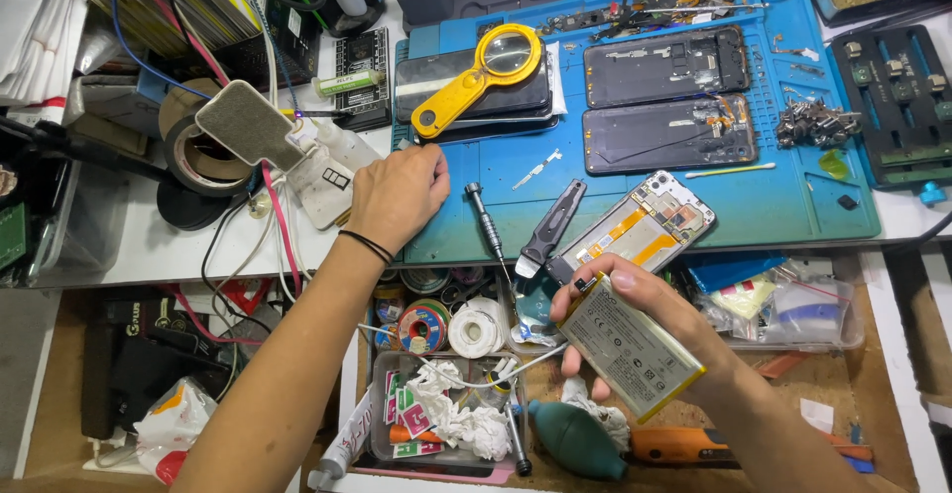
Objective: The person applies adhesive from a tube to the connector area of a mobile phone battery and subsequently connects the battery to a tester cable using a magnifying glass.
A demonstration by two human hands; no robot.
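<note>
Head view: 1 battery (631,346), 3 opened phones (664,60).

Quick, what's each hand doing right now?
Left hand: curled shut at the blue mat's edge; whether it holds anything cannot be told.
Right hand: closed on a flat phone battery.

Lying on the mat (793,205), at its near edge: opened phone (645,223). Lying left of that phone: pry tool (550,227), then screwdriver (486,223). Sitting behind it: two phone frames (666,96). Resting far left behind: magnifier (486,71). Hovering in front, over the drawer (754,374): battery (630,346).
</note>
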